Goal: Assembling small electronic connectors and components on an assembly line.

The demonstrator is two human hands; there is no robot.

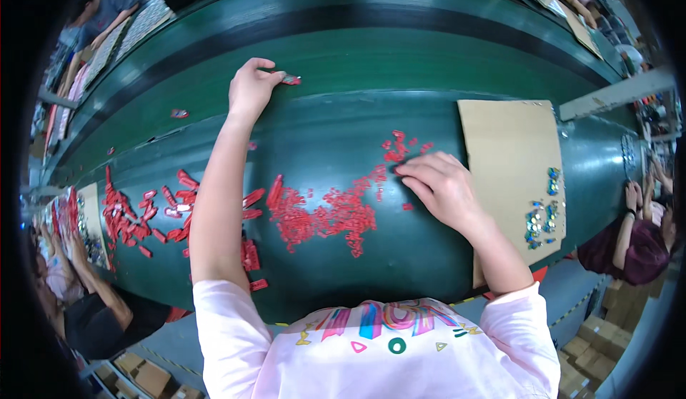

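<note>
My left hand [251, 88] reaches far over the green belt, with thumb and fingertips closed on a small red and silver piece [291, 80]. Nearer to me, my right hand [443, 186] hovers low at the right end of a spread of tiny red pieces [346, 217]. Its thumb and forefinger are pinched together, and a bit of red [399, 171] shows at the tips. Just beyond those fingers lies a small cluster of red pieces [394, 145]. Larger red pieces [186, 199] lie on both sides of my left forearm, which hides some of them.
On the right, a cardboard sheet [500, 156] bears several shiny blue and gold pieces [543, 220]. A lone red and silver piece [179, 113] rests on the far belt [371, 63]. Co-workers sit at both sides and across. A grey metal bar [614, 93] juts in at right.
</note>
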